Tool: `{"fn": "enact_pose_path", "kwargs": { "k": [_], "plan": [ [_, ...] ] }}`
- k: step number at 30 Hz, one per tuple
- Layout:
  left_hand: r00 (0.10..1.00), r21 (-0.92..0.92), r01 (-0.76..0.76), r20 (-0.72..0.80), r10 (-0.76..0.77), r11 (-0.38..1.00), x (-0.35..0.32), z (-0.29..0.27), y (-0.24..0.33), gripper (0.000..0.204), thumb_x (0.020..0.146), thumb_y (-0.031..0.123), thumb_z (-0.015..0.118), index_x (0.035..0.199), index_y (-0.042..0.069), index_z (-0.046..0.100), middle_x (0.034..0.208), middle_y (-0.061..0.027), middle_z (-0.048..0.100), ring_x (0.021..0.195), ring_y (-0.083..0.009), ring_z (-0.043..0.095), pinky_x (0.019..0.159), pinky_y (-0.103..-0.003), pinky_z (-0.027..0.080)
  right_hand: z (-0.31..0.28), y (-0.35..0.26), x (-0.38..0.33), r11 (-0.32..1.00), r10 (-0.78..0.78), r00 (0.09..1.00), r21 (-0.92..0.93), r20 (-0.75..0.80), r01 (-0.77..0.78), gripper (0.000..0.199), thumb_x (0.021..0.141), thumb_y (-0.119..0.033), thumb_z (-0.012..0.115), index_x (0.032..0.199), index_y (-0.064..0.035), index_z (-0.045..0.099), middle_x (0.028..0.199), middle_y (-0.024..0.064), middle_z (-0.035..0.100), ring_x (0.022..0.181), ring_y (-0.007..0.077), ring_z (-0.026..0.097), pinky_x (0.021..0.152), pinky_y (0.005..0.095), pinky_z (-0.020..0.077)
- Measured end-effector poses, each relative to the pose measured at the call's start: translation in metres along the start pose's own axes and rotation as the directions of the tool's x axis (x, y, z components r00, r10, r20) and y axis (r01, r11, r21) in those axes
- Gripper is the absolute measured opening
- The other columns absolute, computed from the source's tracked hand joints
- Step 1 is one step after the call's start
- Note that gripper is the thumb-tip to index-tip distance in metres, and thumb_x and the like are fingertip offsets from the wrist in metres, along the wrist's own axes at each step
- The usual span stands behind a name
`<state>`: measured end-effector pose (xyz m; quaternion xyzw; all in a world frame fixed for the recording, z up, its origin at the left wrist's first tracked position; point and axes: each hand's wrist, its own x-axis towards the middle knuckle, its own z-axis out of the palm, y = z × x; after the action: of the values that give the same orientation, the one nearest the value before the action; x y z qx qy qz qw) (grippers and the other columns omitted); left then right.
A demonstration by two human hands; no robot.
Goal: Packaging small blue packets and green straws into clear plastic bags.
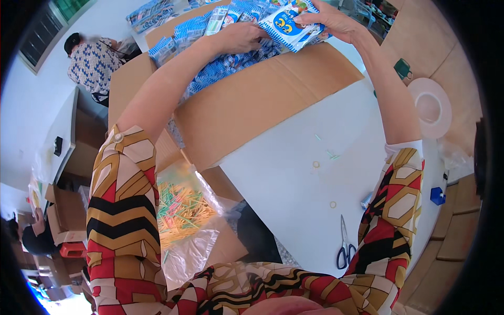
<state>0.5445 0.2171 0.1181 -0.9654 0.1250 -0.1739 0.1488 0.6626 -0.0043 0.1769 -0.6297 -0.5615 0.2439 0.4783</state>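
Note:
My right hand (338, 22) grips a blue-and-white snack packet (289, 26) by its right end, thumb on its front, above the far rim of the carton. Close to the packet's lower left corner is my left hand (242, 38), its fingers curled downward over the packets; whatever is in them is hidden. Many similar blue packets (220, 71) fill the open cardboard carton (268, 94), whose near flap folds out toward me over the white table (294, 173).
Scissors (344, 247) lie on the table near my right sleeve, with rubber bands (333, 205) and green bits (332, 155) farther off. Below my left arm, a plastic-lined box holds many coloured sticks (184, 210). Another person (97, 63) sits at the far left.

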Motion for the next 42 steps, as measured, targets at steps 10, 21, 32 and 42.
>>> {"fn": "enact_pose_path", "kwargs": {
  "k": [10, 21, 32, 42],
  "plan": [
    [0.989, -0.143, 0.112, 0.115, -0.096, 0.983, 0.006, -0.006, -0.010, 0.037, 0.076, 0.010, 0.048, 0.110, 0.017, 0.061, 0.091, -0.0170, 0.063, 0.076, -0.0317, 0.061, 0.073, -0.038, 0.048, 0.002, 0.046, 0.017, 0.917, -0.135, 0.985, 0.364, -0.103, 0.164, 0.058, 0.070, -0.012, 0.073, 0.120, -0.0053, 0.044, 0.100, 0.0037, 0.057, 0.085, 0.0113, 0.058, 0.069, 0.0253, 0.0497],
    [0.973, -0.551, 0.219, 0.181, -0.141, 0.805, 0.014, 0.009, -0.037, 0.035, 0.077, 0.004, 0.049, 0.107, 0.013, 0.064, 0.076, -0.0072, 0.063, 0.068, -0.0158, 0.061, 0.065, -0.029, 0.050, -0.002, 0.045, 0.015, 0.968, -0.237, 0.971, -0.091, -0.028, 0.234, 0.082, 0.063, -0.012, 0.077, 0.132, -0.0032, 0.034, 0.119, 0.0086, 0.050, 0.107, 0.0165, 0.049, 0.089, 0.0297, 0.0418],
    [0.999, -0.585, 0.028, -0.013, -0.044, 0.811, 0.015, 0.007, -0.034, 0.033, 0.083, 0.018, 0.040, 0.097, 0.001, 0.064, 0.069, -0.0093, 0.064, 0.062, -0.0159, 0.061, 0.058, -0.028, 0.050, -0.006, 0.036, 0.026, 0.919, -0.119, 0.969, -0.345, 0.217, 0.190, 0.073, 0.061, -0.023, 0.076, 0.124, -0.0038, 0.045, 0.107, 0.0107, 0.058, 0.097, 0.0180, 0.054, 0.078, 0.0323, 0.0475],
    [0.966, -0.147, 0.120, -0.210, -0.150, 0.982, 0.014, 0.007, 0.003, 0.026, 0.081, 0.025, 0.050, 0.100, 0.011, 0.063, 0.079, -0.0165, 0.065, 0.070, -0.0316, 0.063, 0.067, -0.040, 0.051, 0.038, 0.000, 0.032, 0.675, 0.259, 0.964, -0.703, -0.058, -0.224, 0.061, 0.071, -0.040, 0.066, 0.116, -0.0034, 0.050, 0.108, 0.0113, 0.057, 0.097, 0.0232, 0.054, 0.085, 0.0370, 0.0429]
  ]
}}
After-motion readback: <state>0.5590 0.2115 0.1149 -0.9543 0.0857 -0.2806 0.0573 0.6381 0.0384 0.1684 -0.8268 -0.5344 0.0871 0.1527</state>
